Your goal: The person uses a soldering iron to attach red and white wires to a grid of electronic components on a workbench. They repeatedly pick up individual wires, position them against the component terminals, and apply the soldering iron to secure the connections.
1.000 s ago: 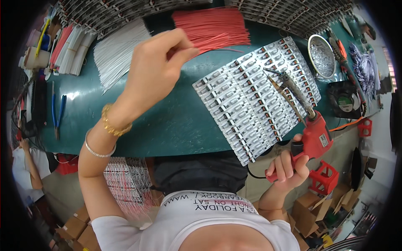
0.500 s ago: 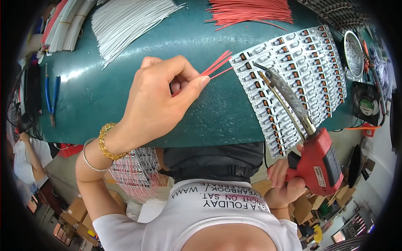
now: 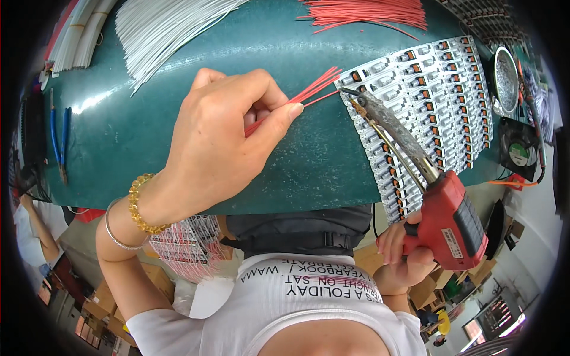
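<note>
Several thin red wires (image 3: 317,86) are pinched in my left hand (image 3: 228,133), between thumb and forefinger. One wire sticks out apart from the bunch, its end at the near-left corner of the sheet of small metal parts (image 3: 395,95). My right hand (image 3: 407,252) grips a red soldering gun (image 3: 454,222) by its handle. Its dark tip lies beside that single wire's end, over the sheet's upper left corner; whether they touch I cannot tell. Rows of silvery parts with orange-and-black pieces cover the sheet.
White wires (image 3: 169,35) and red wires (image 3: 368,13) lie in piles at the back. Blue-handled pliers (image 3: 60,139) rest at the left. A metal bowl (image 3: 504,80) and a black fan (image 3: 518,148) stand at the right. A wired bundle (image 3: 189,243) hangs below the table edge.
The soldering gun's tip has moved left, to the end of the single red wire. My left hand has shifted slightly with the wires, and the whole view has shifted a little.
</note>
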Motion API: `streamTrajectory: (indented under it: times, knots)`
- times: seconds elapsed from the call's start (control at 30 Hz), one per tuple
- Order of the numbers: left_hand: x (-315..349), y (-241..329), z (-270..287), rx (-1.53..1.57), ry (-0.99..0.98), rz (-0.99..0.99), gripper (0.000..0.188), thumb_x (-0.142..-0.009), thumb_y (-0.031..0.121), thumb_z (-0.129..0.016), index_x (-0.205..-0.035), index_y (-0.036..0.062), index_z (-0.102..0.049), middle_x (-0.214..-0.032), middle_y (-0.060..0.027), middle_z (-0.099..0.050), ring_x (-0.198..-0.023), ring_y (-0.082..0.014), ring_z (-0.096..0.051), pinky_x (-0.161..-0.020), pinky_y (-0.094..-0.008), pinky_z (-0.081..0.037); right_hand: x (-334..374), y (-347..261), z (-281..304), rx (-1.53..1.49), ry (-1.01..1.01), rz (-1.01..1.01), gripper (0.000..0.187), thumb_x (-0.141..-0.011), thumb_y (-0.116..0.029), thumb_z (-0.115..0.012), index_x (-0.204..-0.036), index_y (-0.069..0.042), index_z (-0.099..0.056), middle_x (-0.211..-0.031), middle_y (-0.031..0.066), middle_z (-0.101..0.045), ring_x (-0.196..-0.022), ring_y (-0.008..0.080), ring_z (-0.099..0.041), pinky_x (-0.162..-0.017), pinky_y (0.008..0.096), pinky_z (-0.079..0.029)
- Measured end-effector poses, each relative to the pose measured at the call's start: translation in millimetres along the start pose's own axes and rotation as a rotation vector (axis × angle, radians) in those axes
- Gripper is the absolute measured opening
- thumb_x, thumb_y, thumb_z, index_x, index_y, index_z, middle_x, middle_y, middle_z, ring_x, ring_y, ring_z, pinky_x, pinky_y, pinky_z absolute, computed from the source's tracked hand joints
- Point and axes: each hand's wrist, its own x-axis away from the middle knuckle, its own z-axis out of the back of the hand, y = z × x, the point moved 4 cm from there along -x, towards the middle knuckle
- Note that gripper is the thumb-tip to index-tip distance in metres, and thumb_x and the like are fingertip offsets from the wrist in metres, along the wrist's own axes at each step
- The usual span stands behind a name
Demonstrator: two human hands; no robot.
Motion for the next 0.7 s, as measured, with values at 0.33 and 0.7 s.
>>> streamTrajectory:
  times: [0.33,0.7]
  knots:
    - [-0.4,0.1,-1.3,-0.009,0.010,-0.029,0.010,-0.079,0.010,-0.070,-0.074,0.0040,-0.063,-0.062,0.0004,-0.056,-0.063,-0.0104,-0.042,-0.059,-0.0240,-0.036,3.0,1.3,1.5,-0.001,0.040,0.139,0.070,-0.081,-0.054,-0.060,-0.110,0.007,-0.043,-0.045,-0.0001,-0.043,-0.036,0.0105,-0.041,-0.039,0.0231,-0.035]
    - [1.9,0.0,2.8,0.094,0.153,0.041,0.007,-0.078,0.005,-0.068,-0.076,0.0015,-0.063,-0.063,-0.0017,-0.058,-0.065,-0.0107,-0.048,-0.063,-0.0242,-0.038,12.5,12.1,18.2,0.023,0.026,0.143,0.075,-0.083,-0.053,-0.058,-0.123,0.007,-0.039,-0.046,-0.0005,-0.043,-0.036,0.0104,-0.040,-0.040,0.0244,-0.036]
